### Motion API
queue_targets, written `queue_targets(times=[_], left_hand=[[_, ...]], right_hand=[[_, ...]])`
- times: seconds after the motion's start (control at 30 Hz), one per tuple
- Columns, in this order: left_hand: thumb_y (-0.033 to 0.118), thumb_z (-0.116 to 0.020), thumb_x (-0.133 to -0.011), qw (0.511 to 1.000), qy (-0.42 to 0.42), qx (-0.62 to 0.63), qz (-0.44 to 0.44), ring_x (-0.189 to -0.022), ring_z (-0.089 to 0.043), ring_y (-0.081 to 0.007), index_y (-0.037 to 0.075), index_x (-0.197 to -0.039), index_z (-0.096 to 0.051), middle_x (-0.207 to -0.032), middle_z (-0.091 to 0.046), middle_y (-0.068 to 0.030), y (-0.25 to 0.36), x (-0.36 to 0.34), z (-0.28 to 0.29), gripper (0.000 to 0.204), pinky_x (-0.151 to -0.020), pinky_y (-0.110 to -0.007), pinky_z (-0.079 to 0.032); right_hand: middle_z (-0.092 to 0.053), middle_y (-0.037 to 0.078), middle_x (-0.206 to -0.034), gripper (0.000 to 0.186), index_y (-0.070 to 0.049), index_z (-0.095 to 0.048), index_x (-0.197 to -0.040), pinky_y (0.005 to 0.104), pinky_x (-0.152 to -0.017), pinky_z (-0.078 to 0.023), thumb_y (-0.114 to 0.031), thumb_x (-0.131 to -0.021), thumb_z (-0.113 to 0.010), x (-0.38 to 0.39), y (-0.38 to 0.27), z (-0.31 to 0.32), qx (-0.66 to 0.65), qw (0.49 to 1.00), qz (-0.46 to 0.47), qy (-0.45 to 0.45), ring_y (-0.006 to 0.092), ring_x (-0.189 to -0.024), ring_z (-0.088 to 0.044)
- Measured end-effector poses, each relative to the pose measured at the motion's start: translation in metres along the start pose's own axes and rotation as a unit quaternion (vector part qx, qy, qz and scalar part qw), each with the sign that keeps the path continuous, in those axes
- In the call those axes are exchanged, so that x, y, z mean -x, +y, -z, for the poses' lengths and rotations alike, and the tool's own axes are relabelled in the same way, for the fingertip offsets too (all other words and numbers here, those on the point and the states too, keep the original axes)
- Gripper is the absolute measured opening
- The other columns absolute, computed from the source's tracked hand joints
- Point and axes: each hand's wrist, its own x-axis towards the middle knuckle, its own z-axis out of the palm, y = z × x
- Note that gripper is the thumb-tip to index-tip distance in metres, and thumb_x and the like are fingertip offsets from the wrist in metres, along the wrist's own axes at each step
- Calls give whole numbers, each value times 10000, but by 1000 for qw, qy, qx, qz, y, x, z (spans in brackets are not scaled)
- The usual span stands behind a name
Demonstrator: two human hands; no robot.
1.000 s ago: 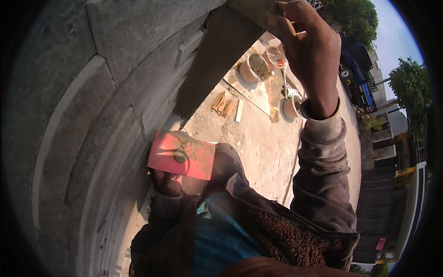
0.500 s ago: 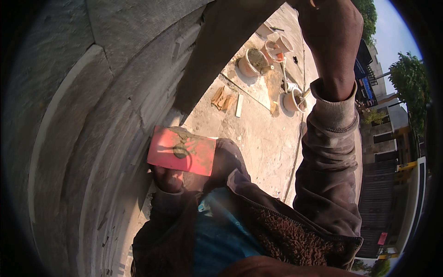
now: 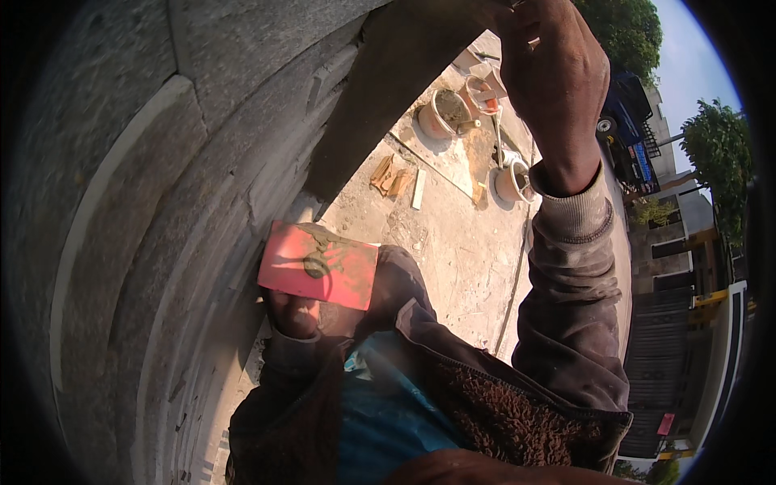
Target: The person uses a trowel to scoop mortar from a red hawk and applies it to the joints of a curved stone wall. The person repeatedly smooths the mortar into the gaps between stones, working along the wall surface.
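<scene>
My left hand (image 3: 297,314), low beside the wall, is closed under a flat red-pink mortar board (image 3: 283,263). Grey wet mortar is smeared across the board's upper face, with a small lump near its middle. Raised high on the right, my right hand (image 3: 554,77) has its fingers curled together at the top of the picture, close to the end of a dark, smooth wall face (image 3: 380,89). Whatever those fingers pinch is hidden or cut off by the picture's edge.
A ridged grey wall (image 3: 162,210) fills the left side. On the concrete ground (image 3: 453,267) stand a mortar-filled bucket (image 3: 436,121) and several other pails, including one farther right (image 3: 509,183). Broken brick-coloured pieces (image 3: 390,176) and a pale strip (image 3: 419,189) lie nearer.
My right hand and forearm have shifted left, toward the dark wall face. The left hand and the board with its mortar stay almost where they were.
</scene>
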Motion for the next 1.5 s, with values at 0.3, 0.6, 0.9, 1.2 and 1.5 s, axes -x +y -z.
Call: queue_targets(times=[0.3, 0.6, 0.9, 1.2, 1.5], left_hand=[[397, -763, -811, 1000, 7, -14, 4, -1375, -497, -278, -35, -1543, -346, -1485, -502, -162, 18, -3, -17, 947, -1160, -447, -390], [385, -754, -836, 1000, -10, -2, -6, -1328, -522, -253, -43, -1517, -384, -1448, -526, -148, 9, -4, -10, 885, -1130, -430, -406], [359, -747, -840, 1000, -13, 0, -9, -1347, -515, -279, -39, -1510, -393, -1453, -524, -158, 11, -4, -10, 856, -1153, -446, -391], [308, -714, -841, 999, 14, 46, 8, -1314, -537, -251, -33, -1478, -439, -1444, -537, -142, 2, 1, -6, 772, -1131, -434, -430], [319, -668, -861, 1000, -8, -1, -27, -1266, -568, -263, -42, -1431, -488, -1393, -572, -153, 12, -5, -17, 698, -1091, -446, -466]], right_hand=[[-671, 53, -783, 169, -54, -647, -944, 276, -605, -523, 22, -837, -752, 8, -5, -5, -78, 992, -84, -59, 150, -679, -660], [-632, 115, -786, 148, -43, -580, -913, 362, -627, -527, 54, -851, -672, 3, 0, -11, 8, 1000, -6, -20, 275, -684, -637], [-640, 77, -762, 178, -56, -620, -986, 314, -603, -513, -2, -860, -734, 5, -4, 0, -32, 996, -83, 12, 187, -650, -639], [-620, 77, -804, 202, -74, -612, -977, 332, -618, -505, 5, -841, -739, 20, 1, -17, -9, 999, -25, -24, 223, -679, -626], [-598, 88, -744, 195, -63, -579, -944, 345, -585, -499, 12, -839, -726, -1, 1, -8, -2, 998, -56, -1, 227, -622, -616]])
